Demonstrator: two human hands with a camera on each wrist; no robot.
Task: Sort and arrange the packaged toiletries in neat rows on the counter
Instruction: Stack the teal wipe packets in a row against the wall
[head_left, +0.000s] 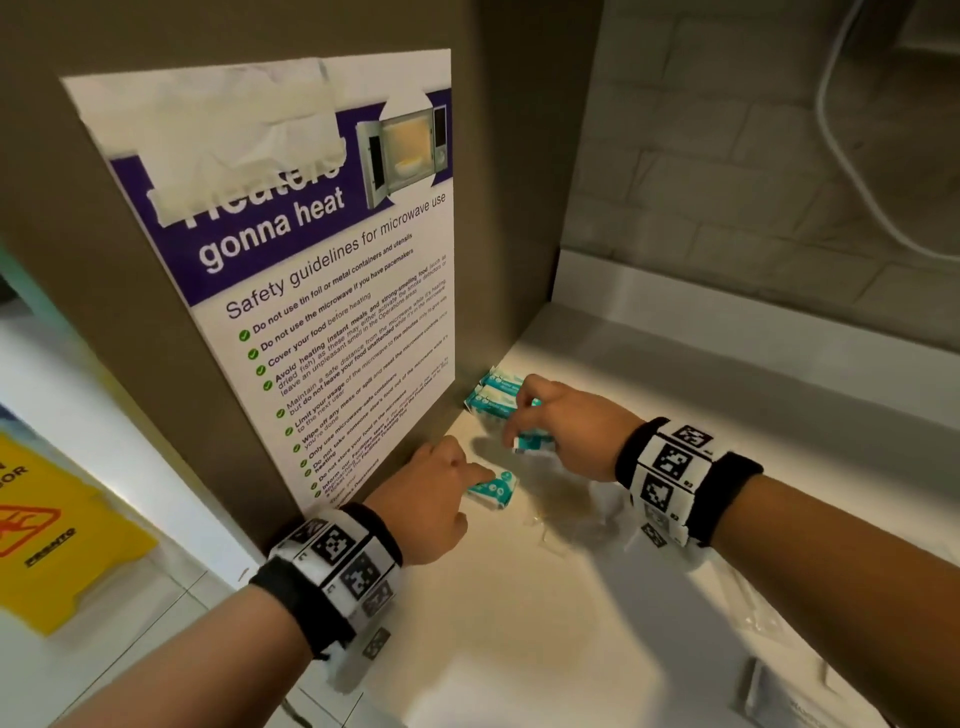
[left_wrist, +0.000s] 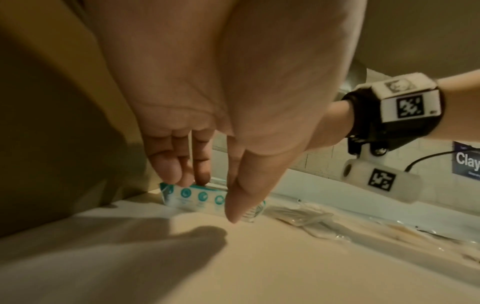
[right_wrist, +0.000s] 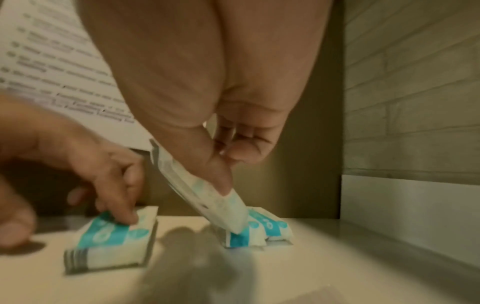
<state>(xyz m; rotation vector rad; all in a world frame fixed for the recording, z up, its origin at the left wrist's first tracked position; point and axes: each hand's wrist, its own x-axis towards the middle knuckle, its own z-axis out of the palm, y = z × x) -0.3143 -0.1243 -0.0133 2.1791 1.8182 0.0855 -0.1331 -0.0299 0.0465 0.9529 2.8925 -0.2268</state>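
Observation:
Several teal-and-white toiletry packets (head_left: 491, 397) lie in a short row on the white counter (head_left: 519, 623), against the brown side panel. My right hand (head_left: 524, 415) pinches another packet (right_wrist: 197, 195) between thumb and fingers. That packet is tilted, and its lower end touches the row (right_wrist: 270, 228). A separate packet (head_left: 496, 488) lies flat nearer to me. My left hand (head_left: 457, 483) rests its fingertips on top of this packet (left_wrist: 192, 198), with the thumb down on the near side. The right wrist view shows the left fingertips (right_wrist: 127, 218) pressing on the same packet (right_wrist: 111, 236).
Crumpled clear plastic wrappers (head_left: 571, 514) lie on the counter under my right wrist. A microwave safety poster (head_left: 311, 260) hangs on the side panel. A raised ledge (head_left: 727, 312) runs along the tiled back wall. A white package (head_left: 795, 696) lies at bottom right, and a yellow floor sign (head_left: 52, 530) stands at left.

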